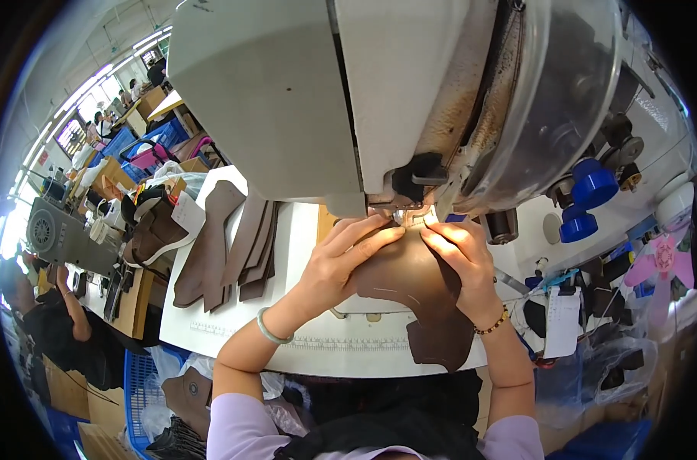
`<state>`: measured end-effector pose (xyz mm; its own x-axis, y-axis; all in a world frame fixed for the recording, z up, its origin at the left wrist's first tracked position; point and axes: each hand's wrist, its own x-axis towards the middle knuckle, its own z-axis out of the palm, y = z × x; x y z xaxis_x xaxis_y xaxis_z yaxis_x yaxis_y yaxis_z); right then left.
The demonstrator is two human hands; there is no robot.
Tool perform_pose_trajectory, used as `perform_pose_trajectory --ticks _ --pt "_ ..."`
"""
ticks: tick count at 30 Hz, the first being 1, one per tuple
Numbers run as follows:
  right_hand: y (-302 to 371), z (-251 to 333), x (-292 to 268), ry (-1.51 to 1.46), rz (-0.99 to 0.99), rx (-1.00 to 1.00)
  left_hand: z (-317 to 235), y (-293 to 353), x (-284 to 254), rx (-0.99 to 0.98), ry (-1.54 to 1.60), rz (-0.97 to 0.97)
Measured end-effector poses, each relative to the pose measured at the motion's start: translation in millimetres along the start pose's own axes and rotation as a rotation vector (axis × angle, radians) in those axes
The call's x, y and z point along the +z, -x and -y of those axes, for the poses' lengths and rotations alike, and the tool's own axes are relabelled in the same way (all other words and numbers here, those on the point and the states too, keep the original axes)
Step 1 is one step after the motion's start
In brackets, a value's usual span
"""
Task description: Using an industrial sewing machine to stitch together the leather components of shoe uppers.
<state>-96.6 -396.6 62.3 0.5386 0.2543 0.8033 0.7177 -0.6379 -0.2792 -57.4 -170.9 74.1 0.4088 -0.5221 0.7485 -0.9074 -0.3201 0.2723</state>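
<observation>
A curved brown leather piece (402, 264) lies under the lit working point of a large white machine head (272, 100) that looks like an industrial sewing machine. My left hand (345, 261) holds the leather's left part, its fingertips close to the small metal foot (401, 215). On the other side my right hand (463, 257) grips the right edge, index finger and thumb near the light. The leather's lower end hangs toward the front edge of the white table (341, 349). What lies directly under the fingertips is hidden.
Several brown leather strips (249, 245) are stacked on the table's left. Beyond them are brown shoes (157, 230). A blue basket (141, 387) stands below at left. Blue knobs (594, 184) and a pink fan (661, 261) are at right. Another person's arm (74, 307) shows far left.
</observation>
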Motion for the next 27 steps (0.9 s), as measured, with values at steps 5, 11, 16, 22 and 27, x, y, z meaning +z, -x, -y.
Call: perform_pose_trajectory --ticks 5,11,16,22,27 --pt "-0.5 1.9 1.0 -0.002 -0.007 0.0 1.6 0.6 0.3 0.015 -0.008 -0.005" --pt "0.0 0.5 0.6 -0.004 0.006 0.009 3.1 1.1 2.0 0.029 -0.012 -0.021" --pt "0.3 -0.2 1.9 -0.009 -0.022 -0.011 3.2 0.5 0.6 0.029 -0.008 -0.008" --pt "0.8 -0.8 2.0 -0.006 -0.017 -0.007 1.4 -0.4 -0.2 0.001 -0.009 -0.009" --pt "0.4 0.1 2.0 -0.003 -0.017 -0.009 1.0 0.2 0.0 0.019 0.009 -0.012"
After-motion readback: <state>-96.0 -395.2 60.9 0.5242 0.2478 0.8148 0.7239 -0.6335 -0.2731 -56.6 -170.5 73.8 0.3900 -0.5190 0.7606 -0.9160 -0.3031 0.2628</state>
